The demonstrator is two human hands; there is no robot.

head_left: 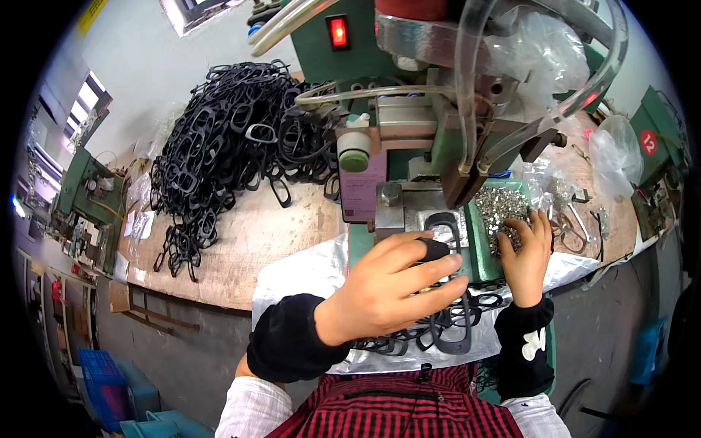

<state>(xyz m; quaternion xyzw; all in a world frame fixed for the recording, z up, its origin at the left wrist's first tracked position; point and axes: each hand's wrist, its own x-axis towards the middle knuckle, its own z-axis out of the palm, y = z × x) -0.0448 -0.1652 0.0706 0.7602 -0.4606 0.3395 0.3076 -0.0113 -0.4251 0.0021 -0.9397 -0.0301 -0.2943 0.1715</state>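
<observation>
Left hand (398, 281) pinches black frame (454, 347) before the press (447, 142). Right hand (527, 255), thumb and fingers parted, over tray's (482, 270) right edge. Open bench (274, 244) between heap (219, 139) and front edge.

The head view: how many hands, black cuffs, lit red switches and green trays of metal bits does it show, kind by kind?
Hands: 2 (left hand, right hand)
Black cuffs: 2 (left cuff, right cuff)
Lit red switch: 1
Green tray of metal bits: 1
Total: 6
</observation>
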